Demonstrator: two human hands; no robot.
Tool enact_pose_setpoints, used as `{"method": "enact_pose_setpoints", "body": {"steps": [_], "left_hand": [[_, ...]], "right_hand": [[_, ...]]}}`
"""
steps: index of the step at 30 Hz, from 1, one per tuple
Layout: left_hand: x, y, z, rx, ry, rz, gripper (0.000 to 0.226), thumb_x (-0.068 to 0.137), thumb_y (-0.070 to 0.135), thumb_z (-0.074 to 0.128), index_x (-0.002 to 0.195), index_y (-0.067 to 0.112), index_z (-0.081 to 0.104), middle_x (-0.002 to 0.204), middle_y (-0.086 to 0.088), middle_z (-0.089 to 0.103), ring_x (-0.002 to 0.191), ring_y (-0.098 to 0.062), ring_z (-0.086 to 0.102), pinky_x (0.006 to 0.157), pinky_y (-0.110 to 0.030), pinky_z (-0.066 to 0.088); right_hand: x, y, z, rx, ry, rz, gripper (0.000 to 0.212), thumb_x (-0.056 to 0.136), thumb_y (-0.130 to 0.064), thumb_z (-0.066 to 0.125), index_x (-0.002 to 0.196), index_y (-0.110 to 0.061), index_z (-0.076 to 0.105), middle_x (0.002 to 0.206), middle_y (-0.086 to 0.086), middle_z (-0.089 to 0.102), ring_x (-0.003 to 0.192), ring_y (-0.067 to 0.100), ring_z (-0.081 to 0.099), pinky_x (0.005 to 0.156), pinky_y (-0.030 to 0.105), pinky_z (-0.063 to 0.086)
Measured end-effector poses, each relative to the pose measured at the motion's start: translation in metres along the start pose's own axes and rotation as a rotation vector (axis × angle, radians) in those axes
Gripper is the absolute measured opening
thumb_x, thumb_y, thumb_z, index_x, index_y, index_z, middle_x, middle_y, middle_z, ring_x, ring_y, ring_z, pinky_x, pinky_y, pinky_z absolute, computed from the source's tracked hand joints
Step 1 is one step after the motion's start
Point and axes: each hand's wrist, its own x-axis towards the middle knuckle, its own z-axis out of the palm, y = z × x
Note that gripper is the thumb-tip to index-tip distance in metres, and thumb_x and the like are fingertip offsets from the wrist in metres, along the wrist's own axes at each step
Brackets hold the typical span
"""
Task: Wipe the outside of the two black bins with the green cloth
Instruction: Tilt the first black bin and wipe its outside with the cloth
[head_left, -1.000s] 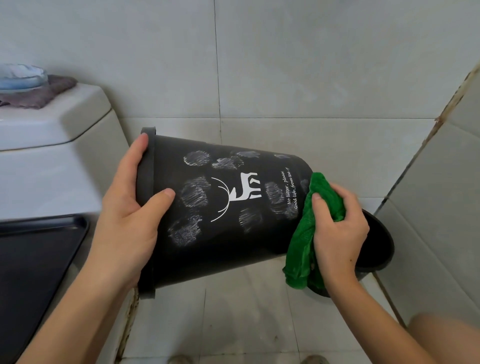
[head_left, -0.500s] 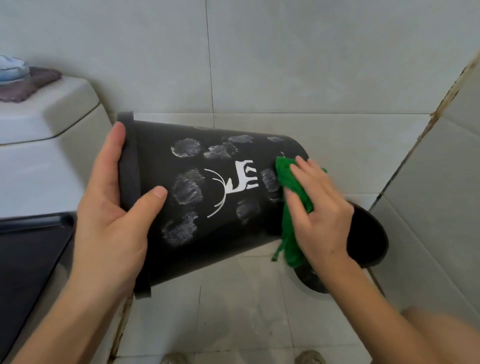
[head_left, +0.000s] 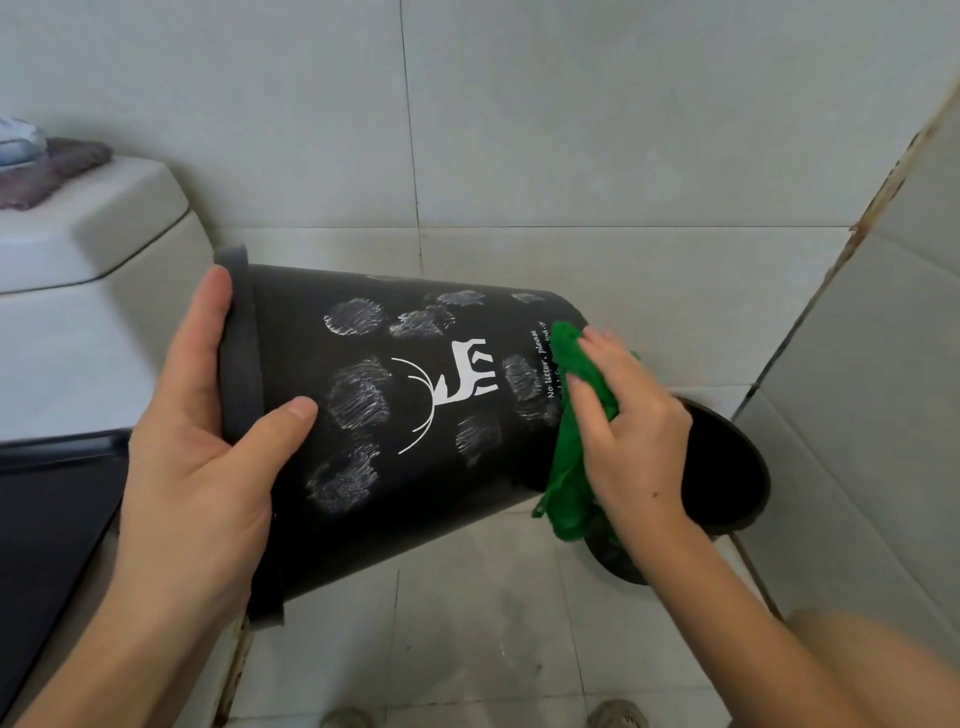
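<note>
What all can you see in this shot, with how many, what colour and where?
Black plastic bin with white deer print: one, black, held tipped on its side at centre, rim to the left.
Second black plastic bin: one, black, on the floor behind the right hand, mostly hidden.
Green cloth: one, green, pressed against the held bin near its base.
White ceramic toilet tank: one, white, left.
Purplish-grey folded cloth: one, on the tank lid, something pale blue on it.
Dark flat surface: one, black, lower left; cannot tell what it is.
Pale tiled wall: grey-white, behind and right.
Left hand: grips the held bin's rim.
Right hand: holds the green cloth on the bin.
</note>
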Motion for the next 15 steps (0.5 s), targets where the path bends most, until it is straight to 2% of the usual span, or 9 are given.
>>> {"method": "enact_pose_setpoints", "body": {"steps": [2, 4, 7, 9, 11, 13, 15], "left_hand": [[0.002, 0.0, -0.004, 0.023, -0.011, -0.009, 0.08, 0.089, -0.013, 0.051, 0.131, 0.056, 0.045, 0.128, 0.036, 0.056, 0.123, 0.003, 0.055, 0.101, -0.035, 0.047], [0.003, 0.002, -0.008, 0.021, -0.03, -0.012, 0.081, 0.088, -0.014, 0.051, 0.13, 0.055, 0.046, 0.128, 0.036, 0.056, 0.122, 0.004, 0.055, 0.1, -0.031, 0.047], [0.001, 0.004, -0.008, 0.025, -0.045, 0.0, 0.083, 0.088, -0.015, 0.051, 0.131, 0.055, 0.045, 0.133, 0.032, 0.054, 0.126, 0.0, 0.053, 0.102, -0.035, 0.046], [-0.002, 0.002, -0.005, 0.016, -0.042, -0.002, 0.082, 0.088, -0.015, 0.051, 0.134, 0.052, 0.044, 0.134, 0.029, 0.055, 0.126, -0.002, 0.053, 0.104, -0.038, 0.045], [-0.002, 0.001, -0.003, -0.002, -0.042, -0.008, 0.08, 0.088, -0.015, 0.051, 0.137, 0.047, 0.043, 0.132, 0.03, 0.056, 0.124, 0.0, 0.055, 0.102, -0.034, 0.046], [-0.002, 0.0, -0.001, -0.009, -0.042, -0.013, 0.078, 0.088, -0.016, 0.05, 0.139, 0.043, 0.042, 0.127, 0.035, 0.057, 0.121, 0.003, 0.056, 0.099, -0.027, 0.048], [-0.002, 0.0, 0.0, -0.004, -0.034, -0.016, 0.078, 0.088, -0.017, 0.049, 0.14, 0.041, 0.041, 0.125, 0.038, 0.057, 0.119, 0.006, 0.056, 0.098, -0.024, 0.048]], "right_hand": [[-0.006, 0.003, 0.002, -0.027, -0.006, -0.056, 0.034, 0.089, -0.021, 0.058, 0.119, -0.007, 0.067, 0.121, 0.005, 0.067, 0.118, 0.017, 0.06, 0.104, 0.024, 0.041], [0.003, 0.006, 0.0, -0.069, -0.048, -0.064, 0.035, 0.089, -0.027, 0.054, 0.116, -0.01, 0.07, 0.115, 0.003, 0.07, 0.11, 0.019, 0.065, 0.095, 0.03, 0.048], [0.031, 0.008, -0.008, -0.109, -0.105, 0.087, 0.028, 0.086, -0.028, 0.058, 0.108, -0.018, 0.073, 0.099, 0.005, 0.074, 0.09, 0.031, 0.068, 0.076, 0.037, 0.051], [0.039, 0.011, -0.014, -0.124, -0.11, 0.091, 0.029, 0.084, -0.028, 0.056, 0.105, -0.02, 0.074, 0.091, 0.006, 0.074, 0.084, 0.033, 0.067, 0.071, 0.036, 0.048], [0.031, 0.01, -0.017, -0.119, -0.092, 0.056, 0.028, 0.083, -0.024, 0.056, 0.105, -0.02, 0.073, 0.093, 0.002, 0.074, 0.084, 0.025, 0.066, 0.072, 0.03, 0.045], [0.016, 0.01, -0.014, -0.104, -0.061, 0.009, 0.029, 0.082, -0.019, 0.059, 0.107, -0.015, 0.073, 0.103, 0.0, 0.074, 0.092, 0.016, 0.066, 0.082, 0.023, 0.044], [0.0, 0.011, -0.008, -0.097, -0.049, -0.041, 0.03, 0.083, -0.015, 0.062, 0.111, -0.01, 0.072, 0.112, 0.001, 0.071, 0.104, 0.015, 0.066, 0.094, 0.022, 0.044]]}}
